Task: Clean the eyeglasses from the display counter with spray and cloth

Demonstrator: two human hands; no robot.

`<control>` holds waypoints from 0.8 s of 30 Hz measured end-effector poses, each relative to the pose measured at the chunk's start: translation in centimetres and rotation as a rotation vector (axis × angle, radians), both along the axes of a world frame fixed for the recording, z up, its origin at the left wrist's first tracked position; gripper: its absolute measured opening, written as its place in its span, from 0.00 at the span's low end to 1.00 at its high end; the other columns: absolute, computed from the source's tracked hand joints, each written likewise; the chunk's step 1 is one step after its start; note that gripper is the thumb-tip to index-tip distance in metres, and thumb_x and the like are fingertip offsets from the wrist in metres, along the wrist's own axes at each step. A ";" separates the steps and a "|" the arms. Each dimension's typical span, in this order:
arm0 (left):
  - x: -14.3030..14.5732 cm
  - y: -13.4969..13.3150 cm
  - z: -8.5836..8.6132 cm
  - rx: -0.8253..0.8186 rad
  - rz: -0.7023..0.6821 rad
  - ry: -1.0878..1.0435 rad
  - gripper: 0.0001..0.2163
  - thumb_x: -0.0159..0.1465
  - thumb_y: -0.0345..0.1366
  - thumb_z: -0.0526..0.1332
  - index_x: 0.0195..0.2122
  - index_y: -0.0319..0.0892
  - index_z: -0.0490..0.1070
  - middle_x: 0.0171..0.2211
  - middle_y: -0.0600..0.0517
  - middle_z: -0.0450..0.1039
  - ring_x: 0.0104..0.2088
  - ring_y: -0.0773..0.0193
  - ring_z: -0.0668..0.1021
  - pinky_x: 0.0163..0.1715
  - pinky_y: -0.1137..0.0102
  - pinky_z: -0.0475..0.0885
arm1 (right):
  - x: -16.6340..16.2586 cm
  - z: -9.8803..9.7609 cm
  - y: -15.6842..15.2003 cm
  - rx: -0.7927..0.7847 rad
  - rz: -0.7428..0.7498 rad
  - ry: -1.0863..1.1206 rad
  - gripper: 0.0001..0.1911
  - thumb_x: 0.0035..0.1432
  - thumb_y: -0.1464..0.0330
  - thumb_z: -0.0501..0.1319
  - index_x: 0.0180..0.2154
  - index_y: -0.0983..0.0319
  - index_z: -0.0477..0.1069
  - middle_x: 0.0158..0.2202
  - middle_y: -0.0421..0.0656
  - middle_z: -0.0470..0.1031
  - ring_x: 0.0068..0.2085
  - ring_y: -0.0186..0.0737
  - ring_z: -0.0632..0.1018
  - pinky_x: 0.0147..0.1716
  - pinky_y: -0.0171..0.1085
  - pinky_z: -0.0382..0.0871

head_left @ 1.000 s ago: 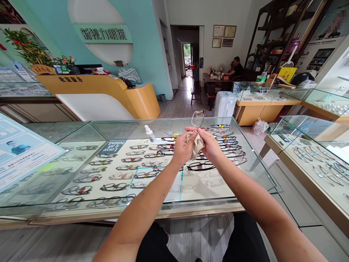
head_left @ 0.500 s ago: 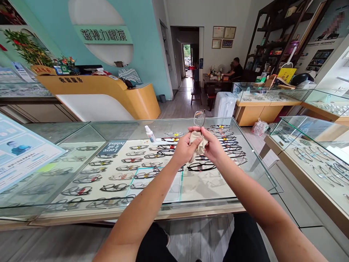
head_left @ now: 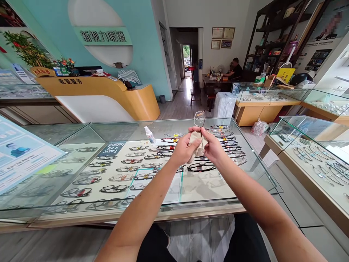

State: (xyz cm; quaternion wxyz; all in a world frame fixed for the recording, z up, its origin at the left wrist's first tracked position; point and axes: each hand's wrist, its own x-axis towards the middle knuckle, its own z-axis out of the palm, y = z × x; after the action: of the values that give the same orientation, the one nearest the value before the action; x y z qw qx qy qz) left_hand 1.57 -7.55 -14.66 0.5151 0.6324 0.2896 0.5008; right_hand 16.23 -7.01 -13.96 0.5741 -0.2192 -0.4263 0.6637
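Note:
Above the glass display counter [head_left: 200,196], a pair of eyeglasses [head_left: 200,118] points upward from between my hands, one lens showing and the rest covered. A beige cleaning cloth [head_left: 196,143] is bunched around its lower part. My left hand [head_left: 183,147] is closed on the cloth, thumb pressed across its front. Wrapped around the other side, my right hand [head_left: 212,145] pinches the glasses near the cloth's edge; its fingertips are partly hidden. A white spray bottle [head_left: 149,135] stands on the counter to the left of my hands.
Rows of spectacle frames [head_left: 113,188] lie inside the counter. A printed sign [head_left: 24,154] juts in at the left. Another glass case [head_left: 313,153] stands on the right, a wrapped white suitcase [head_left: 225,104] beyond. A person [head_left: 236,71] sits at a far table.
My hands stay almost in place around the glasses and cloth, with the left thumb shifting slightly on the cloth. The view moves very slightly.

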 end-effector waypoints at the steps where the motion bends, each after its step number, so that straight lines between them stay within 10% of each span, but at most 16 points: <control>1: 0.2 0.0 -0.1 -0.014 0.057 -0.016 0.30 0.63 0.65 0.74 0.48 0.41 0.77 0.30 0.51 0.81 0.24 0.62 0.80 0.27 0.68 0.77 | -0.3 0.0 -0.3 0.012 0.012 -0.020 0.24 0.59 0.45 0.74 0.46 0.55 0.88 0.38 0.40 0.85 0.24 0.31 0.67 0.21 0.35 0.63; 6: 0.7 0.5 -0.5 -0.059 0.172 -0.106 0.32 0.62 0.72 0.70 0.36 0.43 0.74 0.21 0.56 0.73 0.18 0.66 0.74 0.19 0.70 0.67 | -0.8 0.3 -1.2 0.049 0.028 -0.080 0.27 0.60 0.45 0.74 0.51 0.57 0.88 0.24 0.36 0.74 0.23 0.32 0.66 0.21 0.35 0.63; 11: 0.1 1.7 -0.8 -0.130 0.077 -0.174 0.33 0.58 0.70 0.74 0.36 0.40 0.79 0.27 0.53 0.79 0.28 0.67 0.79 0.29 0.72 0.72 | 0.7 0.6 0.0 0.080 -0.087 -0.024 0.21 0.56 0.47 0.77 0.41 0.56 0.89 0.47 0.43 0.88 0.44 0.42 0.83 0.45 0.37 0.76; 16: -0.6 2.9 -0.7 -0.172 0.166 -0.354 0.33 0.55 0.69 0.77 0.42 0.42 0.82 0.34 0.50 0.85 0.43 0.56 0.88 0.43 0.68 0.80 | 2.6 1.1 1.1 0.174 -0.139 -0.120 0.21 0.58 0.45 0.76 0.36 0.55 0.87 0.64 0.45 0.83 0.68 0.53 0.76 0.61 0.44 0.73; 24: -1.1 3.1 0.0 -0.221 0.194 -0.451 0.35 0.51 0.68 0.79 0.44 0.41 0.82 0.36 0.49 0.86 0.41 0.56 0.88 0.39 0.68 0.81 | 3.0 0.9 0.9 0.403 -0.038 -0.392 0.20 0.67 0.46 0.71 0.39 0.54 0.89 0.68 0.46 0.77 0.74 0.55 0.70 0.76 0.49 0.57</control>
State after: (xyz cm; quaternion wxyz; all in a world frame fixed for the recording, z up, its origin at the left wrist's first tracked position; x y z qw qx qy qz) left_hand 0.46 -4.42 -14.69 0.5822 0.4140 0.2795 0.6415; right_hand 19.26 -6.13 -13.03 0.5254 -0.2327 -0.6484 0.4995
